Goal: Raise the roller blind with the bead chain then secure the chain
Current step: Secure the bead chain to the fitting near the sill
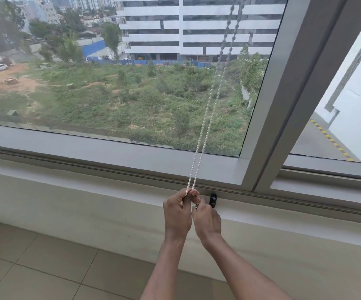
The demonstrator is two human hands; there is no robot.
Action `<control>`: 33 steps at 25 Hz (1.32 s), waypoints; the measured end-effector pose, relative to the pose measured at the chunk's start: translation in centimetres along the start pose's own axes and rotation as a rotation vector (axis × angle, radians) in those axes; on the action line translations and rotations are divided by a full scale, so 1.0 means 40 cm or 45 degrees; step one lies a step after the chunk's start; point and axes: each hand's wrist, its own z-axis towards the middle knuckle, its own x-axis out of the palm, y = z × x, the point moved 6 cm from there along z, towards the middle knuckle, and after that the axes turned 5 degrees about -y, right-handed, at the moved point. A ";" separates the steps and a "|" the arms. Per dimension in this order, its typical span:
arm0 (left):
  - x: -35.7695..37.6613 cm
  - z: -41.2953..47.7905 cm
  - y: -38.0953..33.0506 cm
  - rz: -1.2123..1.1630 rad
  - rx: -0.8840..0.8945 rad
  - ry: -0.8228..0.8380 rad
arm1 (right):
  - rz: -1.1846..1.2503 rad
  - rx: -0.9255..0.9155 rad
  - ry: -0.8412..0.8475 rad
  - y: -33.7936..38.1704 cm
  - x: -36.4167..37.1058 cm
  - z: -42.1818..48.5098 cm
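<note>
White beads of the chain (207, 118) run in two taut strands down across the glass to your left hand (177, 210), fingers pinched around its lower end. Your right hand (206, 217), ring-bearing, curls closed beside it, near a black clip (213, 200) on the sill (110, 191).

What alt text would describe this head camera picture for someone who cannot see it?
Two hands, left and right, pinch the bottom of a white bead chain that hangs as two strands in front of a large window. A small black holder sits on the sill just right of the hands.
</note>
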 end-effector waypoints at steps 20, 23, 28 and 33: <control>0.230 -0.156 -0.025 -0.516 -0.313 0.142 | 0.863 -0.155 -0.421 -0.205 -0.384 -0.169; 0.258 -0.181 -0.027 -0.542 -0.317 0.169 | 0.920 -0.106 -0.438 -0.233 -0.405 -0.173; 0.284 -0.209 -0.033 -0.534 -0.328 0.161 | 0.994 -0.087 -0.508 -0.242 -0.445 -0.184; 0.293 -0.228 -0.053 -0.517 -0.306 0.153 | 0.941 -0.190 -0.589 -0.230 -0.487 -0.199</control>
